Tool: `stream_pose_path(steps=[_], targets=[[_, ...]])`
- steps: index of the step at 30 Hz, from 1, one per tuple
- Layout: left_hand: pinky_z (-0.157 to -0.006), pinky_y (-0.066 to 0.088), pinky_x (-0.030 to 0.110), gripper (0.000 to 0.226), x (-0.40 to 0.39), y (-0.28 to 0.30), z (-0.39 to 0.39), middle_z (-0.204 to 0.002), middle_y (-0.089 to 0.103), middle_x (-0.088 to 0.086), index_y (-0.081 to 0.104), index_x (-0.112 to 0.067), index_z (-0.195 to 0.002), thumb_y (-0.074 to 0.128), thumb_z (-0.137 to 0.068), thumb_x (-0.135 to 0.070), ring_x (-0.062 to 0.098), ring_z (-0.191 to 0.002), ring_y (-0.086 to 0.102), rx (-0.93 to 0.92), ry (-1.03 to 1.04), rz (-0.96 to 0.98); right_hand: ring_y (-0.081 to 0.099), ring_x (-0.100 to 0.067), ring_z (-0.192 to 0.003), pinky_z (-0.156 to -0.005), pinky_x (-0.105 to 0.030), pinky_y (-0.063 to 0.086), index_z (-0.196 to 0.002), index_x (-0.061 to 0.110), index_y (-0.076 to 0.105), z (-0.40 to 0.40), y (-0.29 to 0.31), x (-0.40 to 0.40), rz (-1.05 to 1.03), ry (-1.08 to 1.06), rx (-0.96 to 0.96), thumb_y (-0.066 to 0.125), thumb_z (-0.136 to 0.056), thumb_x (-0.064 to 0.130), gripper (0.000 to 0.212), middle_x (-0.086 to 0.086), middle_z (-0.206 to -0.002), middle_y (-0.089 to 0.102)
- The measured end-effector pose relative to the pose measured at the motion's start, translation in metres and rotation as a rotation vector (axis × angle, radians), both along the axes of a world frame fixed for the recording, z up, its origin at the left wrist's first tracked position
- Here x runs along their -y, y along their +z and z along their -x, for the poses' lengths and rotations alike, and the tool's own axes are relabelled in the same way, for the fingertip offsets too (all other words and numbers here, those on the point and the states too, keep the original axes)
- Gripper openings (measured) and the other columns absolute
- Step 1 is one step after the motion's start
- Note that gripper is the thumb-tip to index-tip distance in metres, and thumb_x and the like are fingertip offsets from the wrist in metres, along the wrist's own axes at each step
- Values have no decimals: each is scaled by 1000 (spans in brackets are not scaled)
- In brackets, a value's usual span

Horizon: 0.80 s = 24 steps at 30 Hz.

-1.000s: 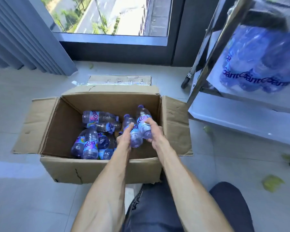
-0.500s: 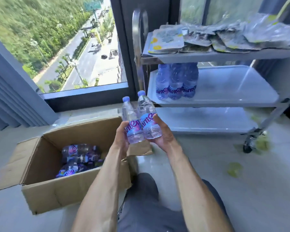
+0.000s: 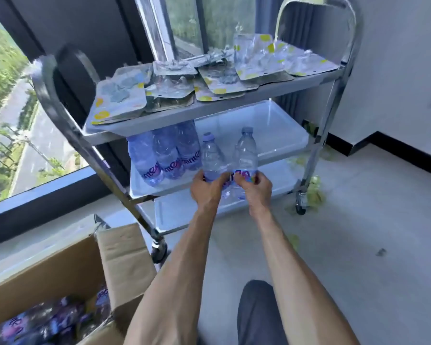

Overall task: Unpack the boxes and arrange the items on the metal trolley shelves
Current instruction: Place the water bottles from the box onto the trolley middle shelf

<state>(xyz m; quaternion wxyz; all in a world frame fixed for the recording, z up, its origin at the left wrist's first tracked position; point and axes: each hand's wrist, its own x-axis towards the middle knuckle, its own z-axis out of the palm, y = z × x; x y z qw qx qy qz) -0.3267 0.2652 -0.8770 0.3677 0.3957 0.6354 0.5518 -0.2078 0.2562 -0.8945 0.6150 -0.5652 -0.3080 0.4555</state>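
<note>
Now we hold two water bottles upright at the front edge of the trolley's middle shelf (image 3: 279,135): our left hand (image 3: 205,189) is curled around the lower part of the left bottle (image 3: 210,158), and our right hand (image 3: 258,186) pinches the right bottle (image 3: 245,155) at its coloured label. Both hands sit close together, each clamped on its own bottle. Just to the left, three more bottles (image 3: 164,155) stand in a tight row on the same shelf. Above them, the top shelf (image 3: 209,109) carries flat blister packs (image 3: 120,102) lying overlapped. Below, the bottom shelf (image 3: 179,215) shows bare metal. At lower left, the open cardboard box (image 3: 125,260) on the floor holds further bottles lying jumbled, blurred in our view
</note>
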Motion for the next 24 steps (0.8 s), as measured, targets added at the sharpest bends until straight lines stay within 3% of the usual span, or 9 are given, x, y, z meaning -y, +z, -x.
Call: stream_pose_path(steps=[2, 5, 8, 12, 15, 19, 22, 24], targets=[[-71, 54, 28, 34, -30, 5, -20, -83, 72, -6, 69, -20, -85, 86, -60, -34, 11, -76, 68, -61, 15, -32, 62, -18, -64, -60, -46, 59, -82, 14, 68, -14, -4, -20, -25, -80, 35, 85, -59, 33, 35, -2, -73, 68], [-66, 47, 25, 31, -77, 11, -40, -83, 68, -1, 64, -11, -88, 84, -66, -21, 13, -73, 61, -135, 42, -78, 60, -16, -66, -66, -35, 53, -85, 12, 66, -27, 0, -46, -74, -158, 114, 82, -61, 27, 33, -2, -77, 68], [-64, 41, 17, 31, -119, 9, -50, -87, 66, -5, 61, -15, -94, 81, -70, -15, 13, -75, 59, -98, 88, -92, 65, -19, -78, -73, -33, 53, -95, 12, 66, -33, -1, -69, -87, -168, 177, 80, -57, 32, 46, -2, -87, 70], [-78, 38, 10, 54, -154, -7, -45, -113, 62, -1, 57, -7, -126, 80, -78, -16, 13, -99, 56, -117, 126, -111, 65, -21, -86, -80, -39, 55, -103, 12, 64, -31, -13, -95, -75, -136, 226, 78, -56, 35, 54, -3, -96, 70], [-80, 41, 7, 53, -165, -17, -39, -114, 63, 0, 57, -5, -123, 81, -77, -13, 10, -99, 58, -144, 121, -166, 65, -20, -88, -81, -38, 55, -103, 12, 64, -26, -16, -108, -78, -124, 233, 77, -56, 36, 55, -3, -97, 69], [-86, 49, 24, 46, -170, -20, -32, -110, 65, 0, 57, -9, -113, 81, -75, -17, 15, -99, 62, -224, 76, -186, 65, -18, -91, -84, -39, 55, -105, 13, 64, -9, -13, -118, -134, -83, 221, 80, -62, 25, 47, -1, -100, 69], [-97, 46, 31, 53, -157, -28, -21, -123, 61, 5, 50, -4, -130, 71, -83, -15, 15, -107, 56, -349, 45, -90, 64, -15, -98, -87, -33, 54, -114, 15, 61, 8, -15, -119, -163, -35, 219, 83, -64, 20, 55, 1, -108, 68], [-87, 48, 32, 35, -136, -34, -8, -109, 67, 8, 58, -3, -117, 58, -82, -2, 20, -99, 60, -382, 49, -71, 63, -13, -101, -88, -27, 54, -120, 15, 58, 22, -19, -117, -193, 6, 220, 85, -64, 20, 63, 2, -113, 66]])
